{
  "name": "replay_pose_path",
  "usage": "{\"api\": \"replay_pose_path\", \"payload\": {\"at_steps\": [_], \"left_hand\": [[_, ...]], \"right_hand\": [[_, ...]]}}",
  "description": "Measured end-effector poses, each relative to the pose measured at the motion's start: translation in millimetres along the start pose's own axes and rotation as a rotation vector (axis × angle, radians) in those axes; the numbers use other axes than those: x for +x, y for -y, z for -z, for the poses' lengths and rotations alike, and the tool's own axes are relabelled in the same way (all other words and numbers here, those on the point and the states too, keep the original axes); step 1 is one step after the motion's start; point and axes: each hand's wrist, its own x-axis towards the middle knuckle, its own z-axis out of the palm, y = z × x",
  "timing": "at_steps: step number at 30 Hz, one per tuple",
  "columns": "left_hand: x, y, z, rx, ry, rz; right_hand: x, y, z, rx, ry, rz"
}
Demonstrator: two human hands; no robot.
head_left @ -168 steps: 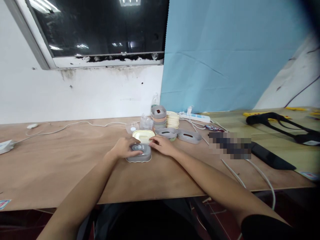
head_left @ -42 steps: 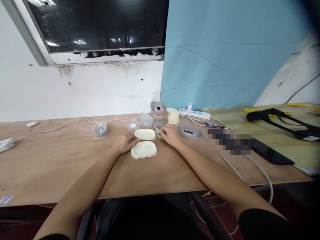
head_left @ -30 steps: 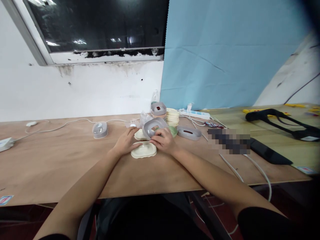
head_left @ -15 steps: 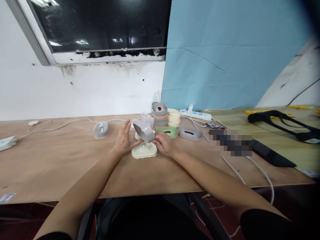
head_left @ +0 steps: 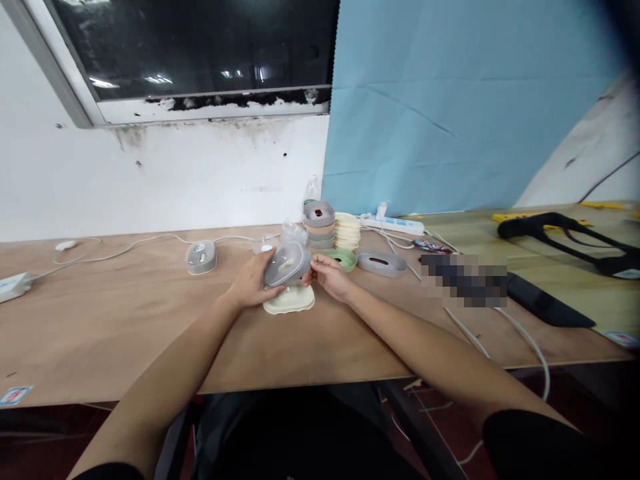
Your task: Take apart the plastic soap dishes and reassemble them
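My left hand [head_left: 255,279] is closed around the left side of a grey oval soap dish [head_left: 289,261], tilted so that its hollow inside shows. A small pale patch shows inside the dish. At the dish's right edge, my right hand [head_left: 330,277] has its fingers pinched together; whatever they hold is too small to make out. Below the raised dish, a cream oval tray [head_left: 289,303] lies on the table, partly covered from view. Just beyond my right hand are a green slotted dish [head_left: 345,259] and a grey slotted dish [head_left: 381,263].
Stacked grey and tan dishes [head_left: 319,223] stand beside a pile of cream trays [head_left: 347,232]. A clear bag [head_left: 294,232] sits behind my hands. Leftward is a grey oval piece [head_left: 201,257] with a cable. A power strip [head_left: 395,225] and a black phone-like slab [head_left: 547,300] lie right.
The grey dish has turned from standing on edge to a flatter tilt, its hollow facing me. My left hand has wrapped round it, while my right hand has shifted to pinch at its right edge.
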Motion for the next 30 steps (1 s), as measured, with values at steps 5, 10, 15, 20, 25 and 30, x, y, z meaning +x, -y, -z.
{"api": "replay_pose_path", "payload": {"at_steps": [5,10,15,20,25,30], "left_hand": [[1.5,-2.6,6.9,-0.005,0.054,-0.022],[0.1,-4.3,11.1,-0.015,0.196,-0.044],[-2.0,-2.2,6.1,-0.013,0.264,-0.055],[-0.1,-2.8,5.2,-0.001,0.323,-0.079],[1.1,-3.3,5.0,0.032,0.366,-0.129],[-0.9,-1.1,-2.7,0.029,0.381,-0.110]], "right_hand": [[3.3,-4.7,8.0,-0.345,-0.088,0.041],[1.2,-1.2,16.2,-0.668,-0.091,0.095],[1.3,-1.7,20.7,-0.793,-0.026,0.002],[5.1,-6.4,26.9,-0.867,-0.015,0.022],[4.9,-8.9,29.2,-1.056,0.116,0.039],[3.1,-8.1,28.8,-1.120,0.155,0.047]]}}
